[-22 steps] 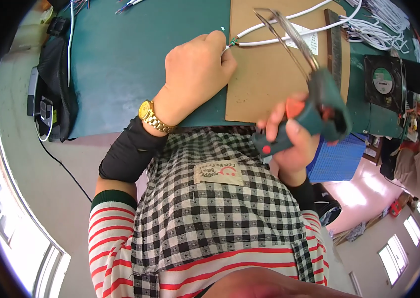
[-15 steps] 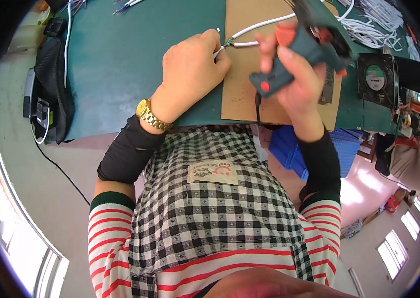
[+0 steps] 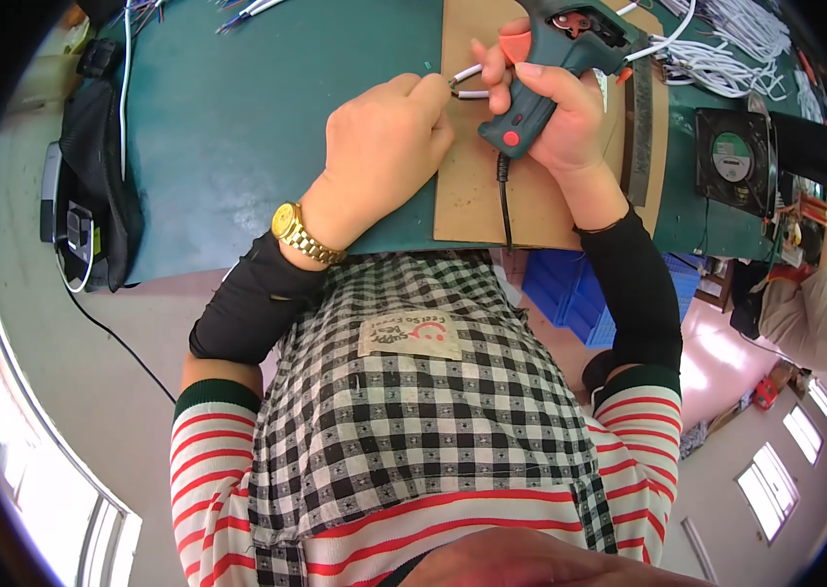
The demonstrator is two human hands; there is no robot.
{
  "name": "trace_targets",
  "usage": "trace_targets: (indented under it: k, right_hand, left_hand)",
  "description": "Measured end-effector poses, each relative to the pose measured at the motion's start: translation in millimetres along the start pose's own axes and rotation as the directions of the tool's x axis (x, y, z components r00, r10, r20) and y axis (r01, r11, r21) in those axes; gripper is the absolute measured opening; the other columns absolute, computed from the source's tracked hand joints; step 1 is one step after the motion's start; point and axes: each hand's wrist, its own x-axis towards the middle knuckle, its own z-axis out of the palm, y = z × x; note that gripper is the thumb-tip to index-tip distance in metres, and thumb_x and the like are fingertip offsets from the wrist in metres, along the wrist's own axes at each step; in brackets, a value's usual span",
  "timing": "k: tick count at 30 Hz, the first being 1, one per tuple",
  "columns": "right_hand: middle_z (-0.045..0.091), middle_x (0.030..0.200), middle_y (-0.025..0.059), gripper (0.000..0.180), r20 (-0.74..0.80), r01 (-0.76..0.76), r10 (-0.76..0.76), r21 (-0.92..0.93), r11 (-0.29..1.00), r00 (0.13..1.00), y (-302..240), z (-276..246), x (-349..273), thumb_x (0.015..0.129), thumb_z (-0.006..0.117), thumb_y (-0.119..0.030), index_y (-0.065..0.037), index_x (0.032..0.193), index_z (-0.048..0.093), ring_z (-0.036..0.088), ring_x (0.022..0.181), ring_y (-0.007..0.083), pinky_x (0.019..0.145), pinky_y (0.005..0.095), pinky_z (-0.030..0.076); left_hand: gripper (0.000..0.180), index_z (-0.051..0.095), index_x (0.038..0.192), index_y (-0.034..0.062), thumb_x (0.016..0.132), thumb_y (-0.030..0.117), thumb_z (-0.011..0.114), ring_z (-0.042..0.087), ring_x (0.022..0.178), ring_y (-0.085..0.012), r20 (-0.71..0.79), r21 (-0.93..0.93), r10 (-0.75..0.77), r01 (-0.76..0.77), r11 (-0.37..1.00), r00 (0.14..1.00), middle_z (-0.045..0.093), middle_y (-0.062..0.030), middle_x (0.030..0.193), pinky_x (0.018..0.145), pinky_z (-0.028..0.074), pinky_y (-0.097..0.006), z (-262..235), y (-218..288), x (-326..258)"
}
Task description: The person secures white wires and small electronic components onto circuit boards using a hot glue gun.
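White cables (image 3: 472, 95) are running sideways to your balled-up left hand (image 3: 384, 142), hold hidden; right hand (image 3: 565, 122) is gripping the soldering gun (image 3: 533, 110).

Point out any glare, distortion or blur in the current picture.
Head view: the window at lower left is washed out to white, its frame bowed by the fisheye; head view, right side: glare bleaches patches of the floor; head view, corners: lost in black; head view, upper middle: the tool in the right hand looks fairly clear, without strong smearing.
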Motion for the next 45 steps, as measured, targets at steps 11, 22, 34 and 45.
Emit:
trace_targets:
  k: [11, 22, 34, 45]
  right_hand:
    - [0.059, 0.08, 0.0158, 0.035, 0.018, 0.021, -0.019, -0.117, 0.993, 1.0, -2.9, 6.1, 1.6, 0.079, 0.05, -0.011, 0.004, 0.11, 0.049, 0.058, 0.06, 0.0164, 0.102, 0.0395, 0.037]
    - [0.059, 0.079, 0.0164, 0.035, 0.005, 0.022, -0.021, -0.091, 0.996, 1.0, -0.1, 8.2, 2.1, 0.079, 0.049, -0.011, 0.005, 0.109, 0.05, 0.058, 0.058, 0.0164, 0.102, 0.0389, 0.037]
    - [0.059, 0.078, 0.0161, 0.032, -0.087, -0.034, 0.03, -0.043, 0.998, 0.996, 5.1, 3.5, 1.1, 0.08, 0.049, -0.009, 0.007, 0.108, 0.05, 0.057, 0.058, 0.0164, 0.103, 0.0389, 0.037]
    - [0.06, 0.082, 0.0162, 0.031, -0.11, -0.093, 0.089, -0.034, 0.995, 0.99, 4.5, 6.4, 1.4, 0.081, 0.05, -0.01, 0.004, 0.109, 0.051, 0.058, 0.061, 0.0168, 0.087, 0.0333, 0.047]
  left_hand:
    - [0.014, 0.05, 0.068, 0.0068, 0.072, 0.007, 0.063, 0.053, 0.054, -0.0228, -0.007, 0.006, 0.033, -0.033, 0.999, 0.999, 0.052, -0.0049, 0.062, 0.047, 0.042, -0.033, -8.9, -8.2, 4.9]
    - [0.011, 0.055, 0.072, 0.0055, 0.074, 0.01, 0.065, 0.054, 0.053, -0.0202, 0.047, -0.103, -0.043, 0.047, 0.994, 0.998, 0.057, -0.0057, 0.065, 0.049, 0.043, -0.031, -7.9, -16.2, 4.8]
    - [0.01, 0.053, 0.077, 0.0075, 0.075, 0.014, 0.06, 0.057, 0.056, -0.0275, 0.072, -0.168, -0.065, 0.077, 0.983, 0.995, 0.058, -0.008, 0.066, 0.05, 0.044, -0.037, -1.9, -19.7, 5.4]
    - [0.012, 0.053, 0.083, 0.006, 0.08, 0.015, 0.06, 0.058, 0.061, -0.0257, 0.11, -0.106, -0.06, 0.072, 0.992, 0.992, 0.06, -0.0082, 0.072, 0.054, 0.044, -0.035, -0.4, -23.7, 3.3]
